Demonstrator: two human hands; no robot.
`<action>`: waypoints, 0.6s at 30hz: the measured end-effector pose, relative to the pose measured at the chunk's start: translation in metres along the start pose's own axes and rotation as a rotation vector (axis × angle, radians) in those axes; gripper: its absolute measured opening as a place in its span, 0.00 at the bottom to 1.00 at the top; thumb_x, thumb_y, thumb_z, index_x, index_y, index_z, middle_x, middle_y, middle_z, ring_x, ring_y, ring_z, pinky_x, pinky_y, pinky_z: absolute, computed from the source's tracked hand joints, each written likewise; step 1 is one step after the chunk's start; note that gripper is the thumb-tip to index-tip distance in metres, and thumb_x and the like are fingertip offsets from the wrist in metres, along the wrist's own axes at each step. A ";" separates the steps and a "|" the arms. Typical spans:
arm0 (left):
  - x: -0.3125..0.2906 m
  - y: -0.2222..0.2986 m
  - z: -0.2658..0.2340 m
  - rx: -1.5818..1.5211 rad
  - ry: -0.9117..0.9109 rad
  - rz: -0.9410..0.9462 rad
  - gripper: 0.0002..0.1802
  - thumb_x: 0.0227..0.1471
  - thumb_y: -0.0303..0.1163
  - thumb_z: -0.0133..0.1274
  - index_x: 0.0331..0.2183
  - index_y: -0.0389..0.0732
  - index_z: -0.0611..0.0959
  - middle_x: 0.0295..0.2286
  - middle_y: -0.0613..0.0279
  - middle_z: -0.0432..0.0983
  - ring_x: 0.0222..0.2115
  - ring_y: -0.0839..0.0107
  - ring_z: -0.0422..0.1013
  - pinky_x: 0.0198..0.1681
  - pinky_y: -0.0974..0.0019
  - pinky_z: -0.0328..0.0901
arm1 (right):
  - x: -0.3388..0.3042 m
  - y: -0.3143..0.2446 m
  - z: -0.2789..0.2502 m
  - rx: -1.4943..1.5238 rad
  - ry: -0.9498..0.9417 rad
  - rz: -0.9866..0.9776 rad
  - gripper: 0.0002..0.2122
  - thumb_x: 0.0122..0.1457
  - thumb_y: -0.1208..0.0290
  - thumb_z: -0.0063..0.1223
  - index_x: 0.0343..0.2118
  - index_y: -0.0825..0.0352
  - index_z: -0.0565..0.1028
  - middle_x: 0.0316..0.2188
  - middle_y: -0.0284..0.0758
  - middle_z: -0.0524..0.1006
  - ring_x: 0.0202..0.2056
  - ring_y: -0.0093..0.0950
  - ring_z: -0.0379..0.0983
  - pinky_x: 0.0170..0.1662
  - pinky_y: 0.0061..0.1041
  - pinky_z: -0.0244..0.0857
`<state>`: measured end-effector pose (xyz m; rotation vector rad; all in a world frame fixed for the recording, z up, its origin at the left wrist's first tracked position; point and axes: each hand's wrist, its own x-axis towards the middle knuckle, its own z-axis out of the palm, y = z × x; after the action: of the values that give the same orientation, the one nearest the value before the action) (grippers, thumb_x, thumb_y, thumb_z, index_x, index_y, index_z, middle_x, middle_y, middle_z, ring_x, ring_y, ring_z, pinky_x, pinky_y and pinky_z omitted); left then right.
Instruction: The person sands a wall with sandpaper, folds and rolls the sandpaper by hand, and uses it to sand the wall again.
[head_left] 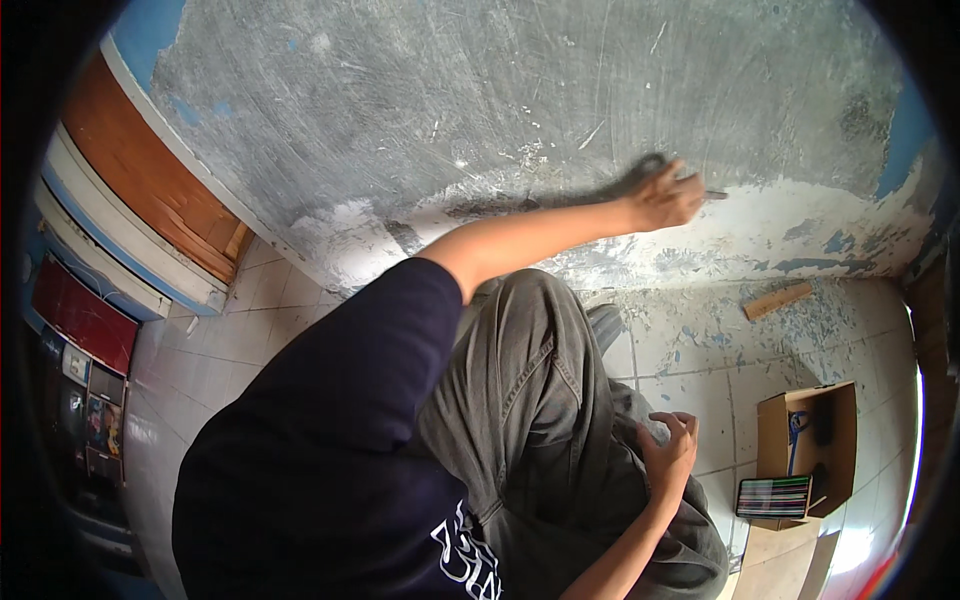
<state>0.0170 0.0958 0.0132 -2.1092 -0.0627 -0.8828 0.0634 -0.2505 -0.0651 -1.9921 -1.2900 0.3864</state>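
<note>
My left arm reaches across in front of me to the wall [520,90]. Closed fingers of my left hand [665,197] grip a scraper [715,195], of which only a short, thin, dark end shows. It is at the boundary between the bare grey surface and a band of flaking white paint [770,215]. My right hand [672,450] rests by my right knee, its fingers loosely bent and apart, with nothing visible in it. Both knees are bent in dark grey trousers [530,370] close to the wall.
Paint flakes [690,335] litter the tiled floor along the wall. A short wooden piece [778,300] lies there. At the right, an open cardboard box [840,440] holds a blue-handled tool [797,430]; a dark device with a striped screen [773,497] leans against it. An orange-brown wooden panel [150,160] stands left.
</note>
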 end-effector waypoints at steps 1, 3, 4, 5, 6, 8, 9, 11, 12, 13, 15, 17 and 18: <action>-0.019 -0.005 -0.008 0.051 -0.048 -0.004 0.07 0.42 0.28 0.50 0.16 0.45 0.74 0.22 0.70 0.66 0.33 0.77 0.62 0.41 0.58 0.54 | 0.001 -0.003 0.001 0.001 0.004 -0.014 0.11 0.37 0.71 0.61 0.28 0.64 0.75 0.34 0.40 0.68 0.38 0.38 0.67 0.41 0.33 0.62; -0.039 -0.007 -0.026 0.039 0.038 0.010 0.07 0.42 0.28 0.50 0.15 0.45 0.74 0.21 0.70 0.65 0.32 0.77 0.62 0.40 0.59 0.54 | 0.002 -0.003 0.003 0.001 0.008 -0.019 0.12 0.37 0.71 0.62 0.28 0.64 0.75 0.34 0.40 0.68 0.38 0.38 0.66 0.41 0.33 0.61; -0.040 -0.006 -0.022 0.039 0.039 0.013 0.07 0.42 0.28 0.50 0.15 0.45 0.74 0.21 0.70 0.65 0.32 0.77 0.62 0.40 0.59 0.54 | 0.003 -0.004 0.003 0.000 0.012 -0.027 0.12 0.37 0.70 0.62 0.28 0.64 0.75 0.34 0.40 0.68 0.39 0.38 0.66 0.41 0.33 0.61; -0.047 -0.011 -0.019 0.016 0.044 0.029 0.07 0.41 0.27 0.50 0.15 0.45 0.74 0.20 0.70 0.64 0.31 0.76 0.62 0.40 0.59 0.54 | 0.005 -0.009 0.005 0.007 0.009 -0.042 0.12 0.37 0.70 0.62 0.28 0.64 0.75 0.34 0.40 0.68 0.39 0.38 0.66 0.41 0.33 0.61; -0.046 -0.010 -0.017 -0.017 0.051 0.042 0.07 0.40 0.27 0.50 0.15 0.45 0.74 0.19 0.70 0.63 0.31 0.76 0.62 0.40 0.59 0.54 | 0.005 -0.011 0.005 0.015 0.004 -0.045 0.12 0.37 0.70 0.62 0.28 0.64 0.75 0.34 0.40 0.68 0.39 0.38 0.66 0.41 0.33 0.61; -0.021 -0.001 -0.001 0.001 0.040 0.037 0.06 0.40 0.27 0.50 0.15 0.45 0.74 0.19 0.70 0.64 0.30 0.76 0.63 0.40 0.59 0.55 | 0.005 -0.011 0.005 0.018 0.002 -0.042 0.12 0.37 0.70 0.62 0.28 0.64 0.75 0.34 0.40 0.68 0.39 0.38 0.66 0.41 0.33 0.61; -0.006 0.005 0.006 0.017 0.028 0.033 0.06 0.40 0.27 0.50 0.16 0.45 0.75 0.19 0.69 0.64 0.30 0.76 0.63 0.40 0.60 0.55 | 0.003 -0.009 0.005 0.022 0.001 -0.036 0.12 0.36 0.70 0.62 0.28 0.64 0.75 0.34 0.40 0.68 0.39 0.38 0.66 0.42 0.33 0.61; 0.015 0.015 0.020 -0.021 -0.043 0.015 0.05 0.39 0.27 0.50 0.16 0.45 0.75 0.19 0.69 0.64 0.30 0.75 0.62 0.40 0.60 0.55 | 0.001 -0.007 0.004 0.026 -0.002 -0.033 0.12 0.36 0.70 0.62 0.28 0.64 0.75 0.34 0.40 0.68 0.39 0.38 0.66 0.42 0.33 0.61; 0.017 0.016 0.023 -0.059 -0.117 -0.001 0.05 0.38 0.26 0.51 0.16 0.44 0.75 0.19 0.69 0.64 0.30 0.75 0.62 0.40 0.60 0.56 | 0.001 -0.006 0.003 0.017 -0.015 -0.013 0.13 0.36 0.70 0.62 0.28 0.65 0.75 0.34 0.40 0.68 0.39 0.38 0.66 0.42 0.33 0.61; 0.011 0.012 0.022 -0.053 -0.122 -0.004 0.05 0.38 0.26 0.51 0.16 0.44 0.75 0.19 0.69 0.64 0.30 0.75 0.62 0.40 0.60 0.56 | 0.001 -0.007 0.002 0.008 -0.030 0.003 0.13 0.36 0.70 0.62 0.28 0.65 0.75 0.34 0.40 0.68 0.39 0.38 0.66 0.42 0.33 0.61; 0.009 0.013 0.022 -0.057 -0.062 -0.038 0.05 0.38 0.26 0.51 0.16 0.43 0.75 0.20 0.68 0.65 0.31 0.75 0.63 0.40 0.59 0.56 | -0.001 -0.001 -0.002 0.008 0.009 0.009 0.13 0.36 0.71 0.62 0.28 0.65 0.75 0.33 0.39 0.69 0.38 0.38 0.66 0.41 0.33 0.61; -0.009 0.006 0.010 -0.014 -0.037 -0.025 0.04 0.39 0.26 0.52 0.16 0.42 0.75 0.21 0.68 0.67 0.33 0.75 0.63 0.40 0.59 0.55 | -0.001 -0.001 -0.004 0.015 0.037 -0.005 0.13 0.35 0.72 0.62 0.28 0.65 0.76 0.32 0.39 0.69 0.37 0.37 0.67 0.40 0.32 0.61; -0.020 0.006 0.000 -0.009 -0.041 -0.044 0.03 0.39 0.26 0.52 0.18 0.42 0.76 0.21 0.69 0.67 0.33 0.76 0.64 0.40 0.60 0.55 | -0.001 0.000 -0.004 0.010 0.040 -0.012 0.13 0.35 0.72 0.62 0.28 0.65 0.76 0.32 0.39 0.69 0.37 0.37 0.67 0.40 0.33 0.61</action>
<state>0.0040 0.0969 -0.0026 -2.1417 -0.1268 -0.8676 0.0658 -0.2534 -0.0626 -1.9733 -1.2724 0.3454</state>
